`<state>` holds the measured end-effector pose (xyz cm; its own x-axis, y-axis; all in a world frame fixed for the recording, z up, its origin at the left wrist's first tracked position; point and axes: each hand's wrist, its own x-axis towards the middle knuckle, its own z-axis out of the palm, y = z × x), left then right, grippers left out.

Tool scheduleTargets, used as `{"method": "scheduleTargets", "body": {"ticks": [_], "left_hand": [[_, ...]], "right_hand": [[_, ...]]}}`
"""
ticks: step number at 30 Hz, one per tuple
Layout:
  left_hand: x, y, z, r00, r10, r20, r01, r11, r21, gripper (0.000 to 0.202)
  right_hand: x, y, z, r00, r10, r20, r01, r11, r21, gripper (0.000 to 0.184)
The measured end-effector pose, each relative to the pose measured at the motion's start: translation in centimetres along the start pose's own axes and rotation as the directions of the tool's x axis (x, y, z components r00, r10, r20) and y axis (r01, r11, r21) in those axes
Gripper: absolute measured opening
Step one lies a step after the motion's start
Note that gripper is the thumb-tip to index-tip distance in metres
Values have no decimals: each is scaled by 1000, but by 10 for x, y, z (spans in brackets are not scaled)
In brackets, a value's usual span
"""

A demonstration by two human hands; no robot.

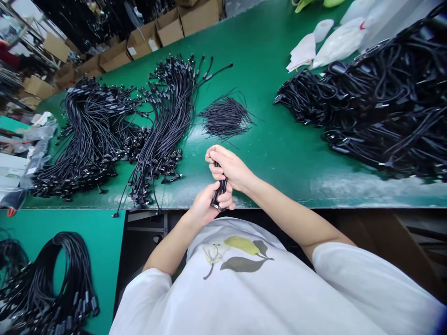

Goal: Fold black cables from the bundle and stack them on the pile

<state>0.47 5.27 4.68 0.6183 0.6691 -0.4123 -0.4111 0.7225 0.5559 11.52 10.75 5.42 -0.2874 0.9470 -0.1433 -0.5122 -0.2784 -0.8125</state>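
Note:
Both hands are together at the near edge of the green table, around one folded black cable [219,190]. My left hand [208,202] is closed around its lower part, where a metal connector end shows. Just above, my right hand [228,167] pinches the upper part of the bundle; its fingertips partly hide what they grip. Beyond the hands lies a loose pile of thin black ties [228,116]. Left of that pile are straight black cables [167,111] with connectors at both ends.
Another heap of cables [94,125] lies farther left. Bundled black cables [384,102] are piled at the right, near white plastic bags [338,46]. Cardboard boxes [171,28] line the far edge. A lower green table [104,242] at left holds a coiled cable bunch [70,260].

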Motion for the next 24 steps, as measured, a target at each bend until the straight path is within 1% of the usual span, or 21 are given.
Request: {"method": "scheduleTargets", "body": {"ticks": [3,5,7,9,11,12,14,15,16,17,18,19,20,21,22,23,24], "left_hand": [[2,1,-2,999,-30,-20,28,994,-102,28],[4,1,-2,997,-67,-41,57,976,-209,30],[5,-1,0,992,-104,-72,79,952,-297,35],[7,-4,1,990,-114,-87,81,944,-319,34],[8,-10,-1,992,-83,-90,57,964,-260,28],[8,-13,-4,994,-53,-96,34,980,-195,26],[8,-18,-15,990,43,-132,-44,999,-5,30],[7,-19,-22,982,105,-160,-90,991,98,35],[6,-19,-30,967,170,-189,-134,973,186,39],[4,-18,-37,948,229,-219,-173,953,248,42],[2,-15,-45,929,275,-246,-204,938,280,44],[1,-11,-51,913,307,-267,-230,931,284,44],[0,-7,-55,904,323,-280,-249,930,269,43],[0,-3,-58,901,329,-284,-263,933,245,42],[0,0,-59,902,328,-280,-273,937,219,41],[1,3,-58,907,323,-271,-277,941,193,40],[3,4,-56,913,317,-257,-281,945,170,40]], "right_hand": [[1,-1,-3,998,-70,-4,69,997,-25,10],[2,-2,-5,997,-80,13,80,997,-12,14],[4,-4,-6,997,-64,52,61,997,46,23],[4,-5,-7,995,-45,93,34,993,115,36],[3,-3,-6,993,-44,108,31,992,120,43],[1,-1,-7,993,-56,102,48,996,80,44],[-2,4,-13,988,-122,97,132,985,-111,41],[-3,6,-20,979,-173,108,195,950,-245,40],[-3,8,-30,969,-215,120,245,887,-391,39],[-1,9,-42,963,-242,118,266,797,-542,38],[2,10,-55,963,-254,94,247,681,-689,36],[6,10,-69,965,-258,44,183,545,-818,32],[12,9,-82,965,-261,-26,83,398,-913,27],[19,7,-93,959,-266,-100,-32,249,-968,23],[27,6,-102,949,-272,-156,-132,106,-986,22],[35,4,-108,944,-270,-191,-202,-13,-979,21],[41,3,-111,943,-257,-212,-244,-100,-965,21]]}}
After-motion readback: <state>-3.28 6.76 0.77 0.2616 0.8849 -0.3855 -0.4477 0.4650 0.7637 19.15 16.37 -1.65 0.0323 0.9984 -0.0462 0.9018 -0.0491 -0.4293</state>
